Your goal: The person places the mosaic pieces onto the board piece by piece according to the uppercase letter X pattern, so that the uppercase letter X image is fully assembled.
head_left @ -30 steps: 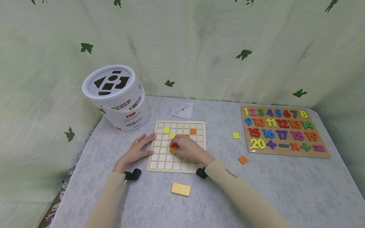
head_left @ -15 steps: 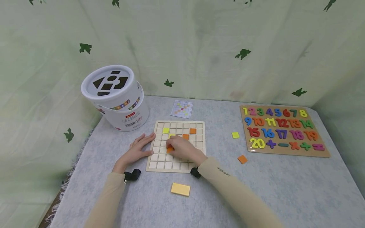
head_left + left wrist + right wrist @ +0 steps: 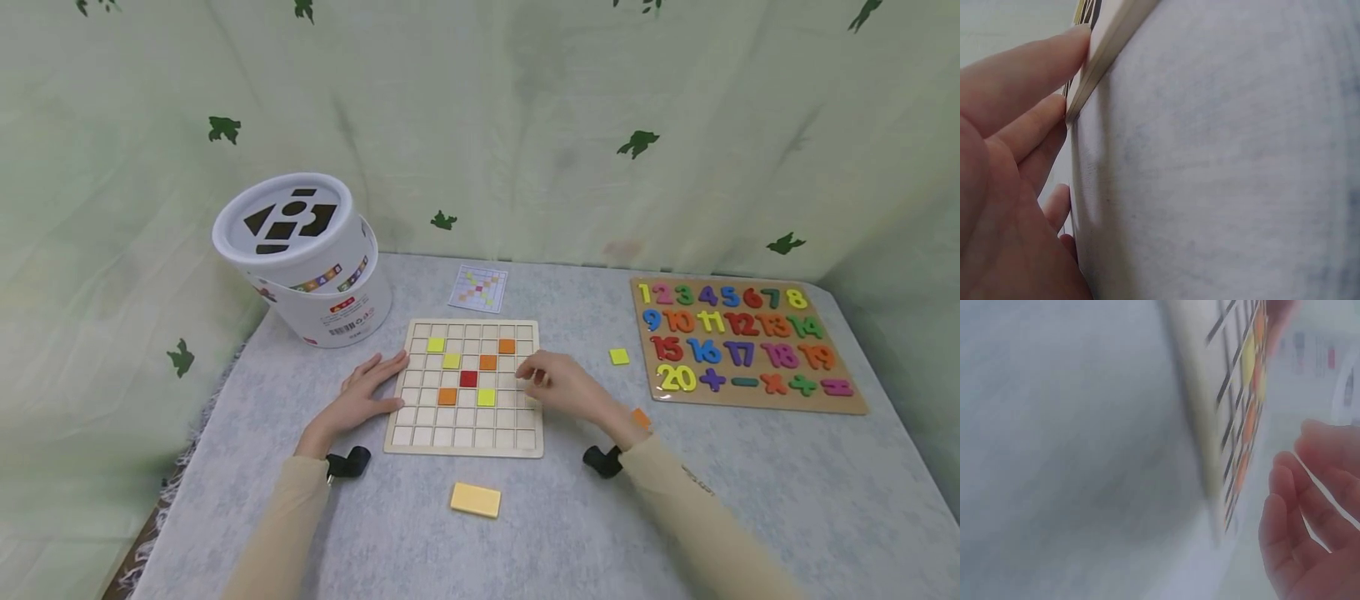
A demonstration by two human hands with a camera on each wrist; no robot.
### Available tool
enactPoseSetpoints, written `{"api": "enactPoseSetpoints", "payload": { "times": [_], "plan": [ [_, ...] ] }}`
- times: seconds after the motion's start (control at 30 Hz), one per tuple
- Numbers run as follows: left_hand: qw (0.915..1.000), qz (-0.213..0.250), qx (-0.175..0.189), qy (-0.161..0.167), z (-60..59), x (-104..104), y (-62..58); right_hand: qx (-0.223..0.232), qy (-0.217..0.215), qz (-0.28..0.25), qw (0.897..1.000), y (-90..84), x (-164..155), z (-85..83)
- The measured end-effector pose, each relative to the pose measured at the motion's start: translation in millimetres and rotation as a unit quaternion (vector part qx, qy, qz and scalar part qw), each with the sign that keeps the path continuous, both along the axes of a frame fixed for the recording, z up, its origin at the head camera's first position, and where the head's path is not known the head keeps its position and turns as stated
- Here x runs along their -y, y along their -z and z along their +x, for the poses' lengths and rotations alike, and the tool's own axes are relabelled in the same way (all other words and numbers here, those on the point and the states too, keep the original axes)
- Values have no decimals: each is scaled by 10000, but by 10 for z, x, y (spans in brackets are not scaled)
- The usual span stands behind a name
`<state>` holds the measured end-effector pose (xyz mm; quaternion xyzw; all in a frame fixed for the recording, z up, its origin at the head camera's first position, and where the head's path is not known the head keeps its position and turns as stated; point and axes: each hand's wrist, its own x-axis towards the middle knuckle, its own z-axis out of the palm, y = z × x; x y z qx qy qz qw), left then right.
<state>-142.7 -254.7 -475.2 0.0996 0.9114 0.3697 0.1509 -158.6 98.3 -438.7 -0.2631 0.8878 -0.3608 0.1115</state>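
A pale wooden grid board (image 3: 423,436) lies on the table, with square tiles in some cells. Among these are a red tile (image 3: 468,379), an orange tile (image 3: 447,397) and a yellow-green tile (image 3: 486,397). My left hand (image 3: 365,396) rests with spread fingers along the board's left edge; in the left wrist view its fingertips (image 3: 1079,40) touch the rim. Over the board's right edge hovers my right hand (image 3: 562,385), its fingers loosely bent. The right wrist view shows nothing between those fingers, and the hand is above the board.
Right of the board lie a loose yellow-green tile (image 3: 618,357) and an orange tile (image 3: 641,418), partly behind the wrist. A pattern card (image 3: 478,288) is behind the board, a yellow block (image 3: 476,500) in front. A white bucket (image 3: 337,312) and a number board (image 3: 757,400) flank it.
My right hand has let go of the orange tile, which now lies in a lower-left cell, and has moved right to the board's edge. The left hand has stayed put.
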Motion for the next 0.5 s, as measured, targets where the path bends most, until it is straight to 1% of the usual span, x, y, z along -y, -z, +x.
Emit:
{"api": "enactPoseSetpoints", "payload": {
  "times": [0.07, 0.13, 0.2, 0.33, 0.4, 0.5],
  "plan": [
    [10000, -7, -18, -1, -2, 1, 7, -130, 192, 19, 9997, 14, -216, 35],
    [10000, -19, -26, 16, -3, 3, 12, -350, 311, 15, 9989, 43, -428, 75],
    [10000, -17, -48, 37, -3, 6, 14, -469, 428, -28, 9980, 65, -629, 125],
    [9999, -22, -98, 97, -4, 10, 9, -433, 644, -93, 9969, 82, -979, 232],
    [9999, 20, -108, 105, -2, 7, -1, -325, 761, -77, 9965, 84, -1117, 279],
    [9998, 80, -115, 116, 4, 2, -19, -298, 924, 76, 9952, 104, -1272, 335]
  ]
}}
